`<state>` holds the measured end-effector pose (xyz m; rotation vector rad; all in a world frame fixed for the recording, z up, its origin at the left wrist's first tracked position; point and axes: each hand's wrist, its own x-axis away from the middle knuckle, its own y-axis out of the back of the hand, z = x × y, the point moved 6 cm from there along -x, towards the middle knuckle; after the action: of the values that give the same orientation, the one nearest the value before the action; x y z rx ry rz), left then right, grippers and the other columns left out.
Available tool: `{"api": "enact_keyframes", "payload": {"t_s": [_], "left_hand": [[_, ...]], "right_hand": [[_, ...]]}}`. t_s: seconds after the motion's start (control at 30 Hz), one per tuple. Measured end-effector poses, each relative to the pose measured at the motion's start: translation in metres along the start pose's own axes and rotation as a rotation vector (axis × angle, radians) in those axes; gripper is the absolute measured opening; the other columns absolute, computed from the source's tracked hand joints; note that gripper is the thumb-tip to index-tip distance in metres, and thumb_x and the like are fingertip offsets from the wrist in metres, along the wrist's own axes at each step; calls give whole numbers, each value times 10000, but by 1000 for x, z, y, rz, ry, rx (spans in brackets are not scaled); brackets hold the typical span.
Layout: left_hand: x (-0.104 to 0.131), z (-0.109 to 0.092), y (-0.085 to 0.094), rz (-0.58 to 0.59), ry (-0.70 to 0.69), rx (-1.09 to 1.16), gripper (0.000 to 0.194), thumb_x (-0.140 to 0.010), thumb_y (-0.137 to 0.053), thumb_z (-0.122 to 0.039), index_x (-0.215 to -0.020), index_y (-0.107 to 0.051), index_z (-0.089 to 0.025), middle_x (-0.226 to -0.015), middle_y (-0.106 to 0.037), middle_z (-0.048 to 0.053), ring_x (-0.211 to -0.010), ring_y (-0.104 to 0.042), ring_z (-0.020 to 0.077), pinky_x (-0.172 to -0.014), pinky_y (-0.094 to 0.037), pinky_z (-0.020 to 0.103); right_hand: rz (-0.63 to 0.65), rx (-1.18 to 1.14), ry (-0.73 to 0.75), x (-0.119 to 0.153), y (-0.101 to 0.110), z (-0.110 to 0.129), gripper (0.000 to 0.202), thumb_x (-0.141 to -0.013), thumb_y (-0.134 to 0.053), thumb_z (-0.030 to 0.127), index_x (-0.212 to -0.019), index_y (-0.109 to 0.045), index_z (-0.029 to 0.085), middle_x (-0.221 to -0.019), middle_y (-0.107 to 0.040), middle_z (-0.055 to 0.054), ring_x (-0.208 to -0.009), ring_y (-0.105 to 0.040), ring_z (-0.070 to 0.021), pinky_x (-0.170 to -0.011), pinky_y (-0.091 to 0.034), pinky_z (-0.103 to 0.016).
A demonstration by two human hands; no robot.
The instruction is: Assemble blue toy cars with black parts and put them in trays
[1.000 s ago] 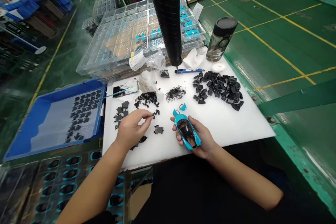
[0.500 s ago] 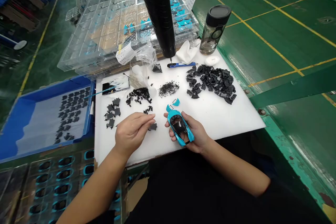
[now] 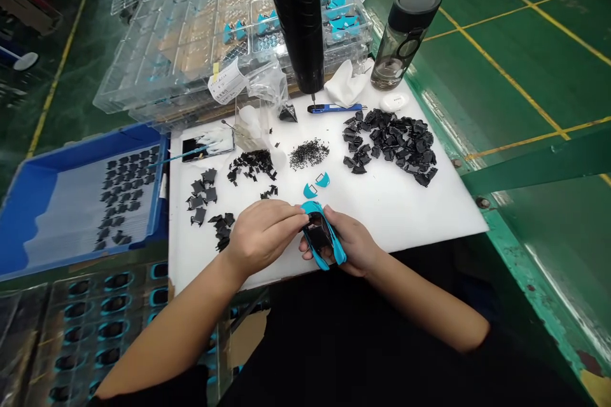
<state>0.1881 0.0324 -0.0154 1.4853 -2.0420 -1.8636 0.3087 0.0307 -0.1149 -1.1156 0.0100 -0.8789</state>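
Note:
My right hand [image 3: 356, 243] is wrapped around a bright blue toy car body [image 3: 338, 250] with a dark interior, tilted above the front of the white work surface. The fingertips of my left hand [image 3: 267, 232] are pinched together at the car body's upper left edge. Whatever small piece they may hold is hidden. Just beyond the car lie two blue curved pieces [image 3: 323, 180] with thin black frames. A heap of tiny black parts [image 3: 309, 154] sits farther back. Small black clips [image 3: 251, 166] and flat dark grey parts [image 3: 196, 201] lie to the left.
A black powered screwdriver [image 3: 305, 44] hangs over a blue utility knife [image 3: 334, 108]. Clear compartment trays [image 3: 157, 79] stand behind. A pile of black parts [image 3: 403, 143], a bottle [image 3: 398, 44] and a white case [image 3: 394, 102] are right; a blue bin [image 3: 48, 184] is left.
My left hand has moved right, from beside the car body to its upper left edge. The car body has turned slightly in my right hand. The view has shifted a little.

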Motion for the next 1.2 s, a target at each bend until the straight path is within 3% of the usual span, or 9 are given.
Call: {"api": "enact_keyframes", "payload": {"t_s": [0.17,0.4,0.57,0.7,0.77,0.9,0.97,1.07,1.2], "left_hand": [[2,0,-6,25,-67,-48,296,-859,-666,-76,-1147,-636,-137,-985,-747,117,-872,-703,210,-763,-573,339],[-2,-2,-8,128,-10,-22,327,-895,-563,-56,-1189,-617,-188,-1010,-720,108,-912,-683,211,-794,-579,347],[-2,15,-3,157,189,203,383,-929,-572,-126,-1298,-584,-231,-1139,-698,112,-1039,-671,216,-897,-572,365],[8,33,-12,340,359,511,719,-873,-723,-283,-1509,-388,-280,-1411,-588,138,-1308,-571,276,-1081,-506,408],[11,36,-16,402,386,640,732,-855,-747,-299,-1501,-403,-303,-1379,-621,121,-1300,-583,272,-1083,-507,393],[12,39,-16,341,405,748,745,-785,-816,-308,-1445,-472,-314,-1259,-684,111,-1203,-647,266,-1042,-534,389],[13,40,-14,311,412,774,762,-774,-824,-325,-1447,-466,-306,-1232,-689,125,-1181,-657,278,-1034,-540,408],[16,44,-11,285,445,724,756,-768,-826,-357,-1437,-481,-287,-1186,-703,139,-1151,-670,296,-989,-569,415],[17,46,-9,279,464,616,736,-775,-816,-377,-1428,-486,-301,-1212,-698,124,-1136,-676,292,-890,-616,382]], "right_hand": [[3,20,-6,1,0,-1,498,-874,-624,643,-974,-674,159,-736,-738,-65,-650,-708,-201,-661,-559,-308],[-4,19,-17,0,1,-2,480,-923,-568,617,-929,-695,154,-760,-745,-87,-661,-718,-200,-623,-551,-283],[57,-46,-78,2,-1,-1,479,-993,-474,542,-1019,-682,112,-744,-736,-106,-644,-710,-192,-653,-582,-299],[230,-98,-204,6,-10,-1,525,-1021,-411,517,-1208,-629,78,-801,-743,-119,-676,-722,-182,-667,-586,-270],[290,-120,-230,7,-13,0,507,-1017,-425,508,-1210,-618,80,-805,-732,-109,-685,-720,-186,-636,-585,-261],[278,-44,-258,9,-13,3,495,-973,-491,552,-1160,-618,112,-873,-710,-100,-735,-719,-226,-611,-597,-323],[166,177,-115,13,-8,15,495,-954,-519,578,-1120,-636,126,-931,-705,-107,-779,-705,-228,-671,-595,-349],[-14,683,279,29,-9,46,393,-929,-614,493,-1187,-617,197,-1144,-669,-100,-907,-669,-220,-812,-566,-373],[-15,1229,583,48,-29,54,459,-882,-706,365,-1311,-570,275,-1283,-603,-116,-1098,-616,-278,-950,-513,-445]]}}
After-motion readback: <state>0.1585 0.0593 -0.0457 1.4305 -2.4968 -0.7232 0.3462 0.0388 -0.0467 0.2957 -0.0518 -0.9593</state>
